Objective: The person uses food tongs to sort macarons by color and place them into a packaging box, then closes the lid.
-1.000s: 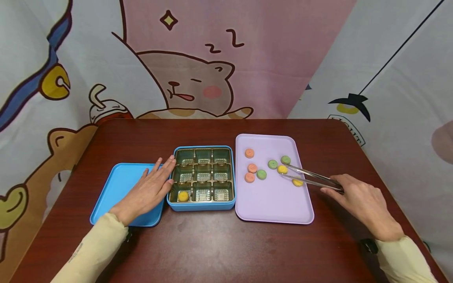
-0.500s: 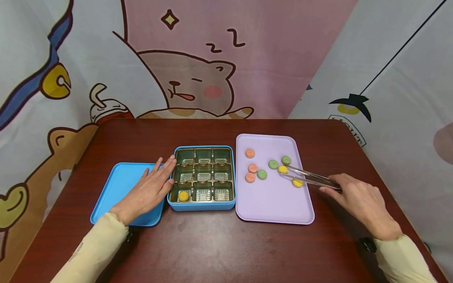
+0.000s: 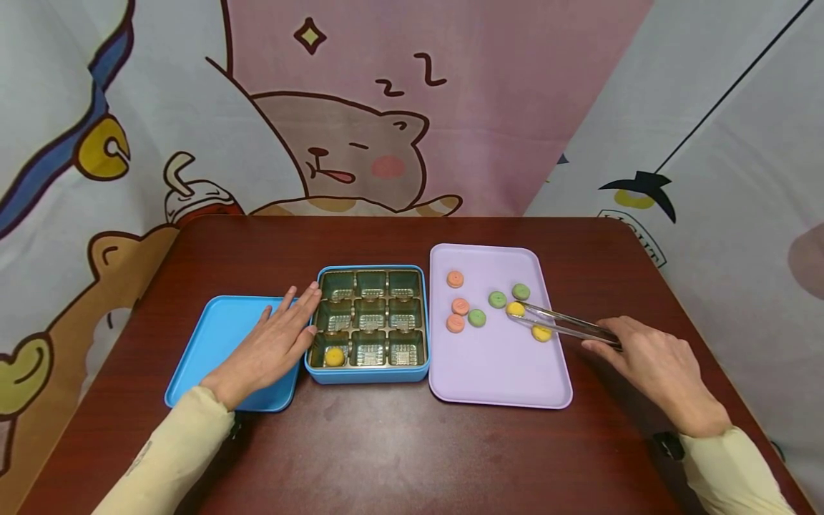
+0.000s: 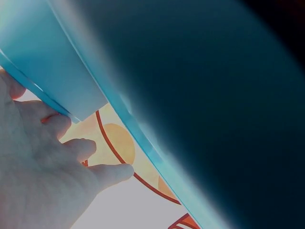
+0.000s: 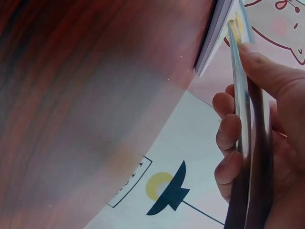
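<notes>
My right hand (image 3: 659,372) grips metal tongs (image 3: 569,323), fingers curled round the arms in the right wrist view. The tong tips stand on either side of a small round yellow cookie-like piece (image 3: 516,309) on the lilac tray (image 3: 502,372). A second yellow piece (image 3: 541,333) lies just below the tongs. My left hand (image 3: 270,350) lies with straight fingers against the left rim of a blue box (image 3: 367,376). Inside the box is a gold divided insert (image 3: 370,300), and a yellow piece (image 3: 334,357) sits in its front left compartment.
A blue lid (image 3: 219,329) lies left of the box, partly under my left forearm. Several green pieces (image 3: 477,317) and orange pieces (image 3: 455,323) are spread over the tray. The brown table (image 3: 386,443) ends at a cartoon-printed cloth (image 3: 489,107) behind.
Almost nothing differs. The tongs stay around the same yellow piece, and the left hand keeps its place at the box; the whole view shifts very slightly.
</notes>
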Demonstrator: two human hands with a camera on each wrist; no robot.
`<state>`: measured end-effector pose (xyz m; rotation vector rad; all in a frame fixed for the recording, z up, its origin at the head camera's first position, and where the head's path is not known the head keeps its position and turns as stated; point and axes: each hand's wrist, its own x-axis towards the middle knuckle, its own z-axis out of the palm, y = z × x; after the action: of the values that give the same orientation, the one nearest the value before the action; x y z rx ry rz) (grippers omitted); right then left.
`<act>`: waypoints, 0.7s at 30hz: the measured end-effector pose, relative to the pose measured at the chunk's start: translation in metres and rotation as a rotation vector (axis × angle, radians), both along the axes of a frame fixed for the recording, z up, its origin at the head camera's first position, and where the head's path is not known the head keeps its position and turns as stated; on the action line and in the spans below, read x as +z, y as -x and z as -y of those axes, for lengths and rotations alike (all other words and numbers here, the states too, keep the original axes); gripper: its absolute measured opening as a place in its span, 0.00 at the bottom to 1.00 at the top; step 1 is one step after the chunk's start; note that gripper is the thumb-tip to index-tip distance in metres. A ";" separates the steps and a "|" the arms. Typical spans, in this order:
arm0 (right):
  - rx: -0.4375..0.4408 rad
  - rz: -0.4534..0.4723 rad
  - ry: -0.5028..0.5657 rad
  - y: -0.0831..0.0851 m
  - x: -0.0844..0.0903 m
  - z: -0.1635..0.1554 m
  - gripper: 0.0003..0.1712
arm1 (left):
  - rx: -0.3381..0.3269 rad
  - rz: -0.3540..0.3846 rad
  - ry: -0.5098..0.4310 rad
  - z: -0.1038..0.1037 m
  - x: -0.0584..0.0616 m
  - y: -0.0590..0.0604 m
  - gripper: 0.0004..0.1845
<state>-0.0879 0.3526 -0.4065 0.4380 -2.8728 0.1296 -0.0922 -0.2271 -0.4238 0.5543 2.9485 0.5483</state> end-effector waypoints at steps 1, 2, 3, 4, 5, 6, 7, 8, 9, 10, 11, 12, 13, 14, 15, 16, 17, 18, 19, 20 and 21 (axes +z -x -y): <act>-0.002 -0.001 0.000 0.000 0.000 0.000 0.28 | 0.001 0.002 0.000 0.000 0.000 0.000 0.34; -0.003 -0.002 -0.001 0.000 0.001 0.000 0.27 | 0.001 0.003 0.000 0.000 0.000 0.000 0.34; -0.004 -0.004 -0.002 -0.001 0.001 0.000 0.27 | 0.001 0.005 0.001 0.000 0.000 0.000 0.34; -0.003 -0.007 -0.003 -0.001 0.001 0.000 0.27 | 0.001 0.006 0.002 0.000 0.000 0.000 0.34; -0.002 -0.012 -0.003 -0.001 0.002 0.000 0.27 | 0.001 0.006 0.003 0.000 0.000 0.000 0.34; 0.000 -0.021 -0.002 -0.002 0.002 0.000 0.27 | 0.001 0.006 0.004 0.000 0.000 0.000 0.34; 0.004 -0.030 -0.001 -0.002 0.003 0.000 0.27 | 0.000 0.006 0.005 0.000 0.000 0.000 0.34; 0.008 -0.036 0.002 -0.003 0.003 0.000 0.27 | 0.000 0.005 0.005 0.000 -0.001 0.000 0.34; 0.012 -0.044 0.004 -0.003 0.003 0.000 0.27 | 0.000 0.004 0.006 0.000 -0.001 0.000 0.34; 0.016 -0.053 0.007 -0.004 0.004 0.000 0.27 | -0.001 0.003 0.007 0.000 -0.001 0.000 0.34; 0.020 -0.061 0.011 -0.004 0.005 0.000 0.27 | -0.001 0.001 0.007 0.001 -0.001 0.000 0.34; 0.023 -0.067 0.014 -0.004 0.005 0.001 0.27 | -0.002 -0.001 0.008 0.001 -0.001 0.000 0.34; 0.028 -0.073 0.019 -0.004 0.006 0.001 0.27 | -0.002 -0.002 0.008 0.001 -0.001 0.000 0.34; 0.034 -0.080 0.022 -0.005 0.006 0.002 0.27 | -0.003 -0.003 0.007 0.001 -0.001 0.000 0.34; 0.039 -0.089 0.025 -0.005 0.007 0.003 0.27 | -0.004 -0.003 0.006 0.001 -0.001 0.000 0.34; 0.045 -0.097 0.029 -0.005 0.008 0.004 0.27 | -0.004 -0.002 0.004 0.001 -0.001 0.000 0.34; 0.052 -0.104 0.034 -0.005 0.009 0.005 0.27 | -0.005 -0.001 0.003 0.001 -0.001 0.000 0.34; 0.058 -0.110 0.038 -0.006 0.010 0.007 0.26 | -0.005 0.000 0.001 0.001 -0.001 0.000 0.34; 0.065 -0.117 0.042 -0.006 0.011 0.008 0.26 | -0.005 0.001 0.000 0.001 -0.001 0.000 0.34; 0.069 -0.120 0.046 -0.006 0.012 0.009 0.26 | -0.005 0.000 -0.001 0.001 -0.001 0.000 0.34; 0.072 -0.122 0.050 -0.006 0.013 0.011 0.25 | -0.005 0.001 -0.001 0.001 -0.001 0.000 0.34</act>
<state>-0.0814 0.3416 -0.3938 0.5214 -2.7291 0.1802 -0.0927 -0.2279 -0.4250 0.5609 2.9453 0.5497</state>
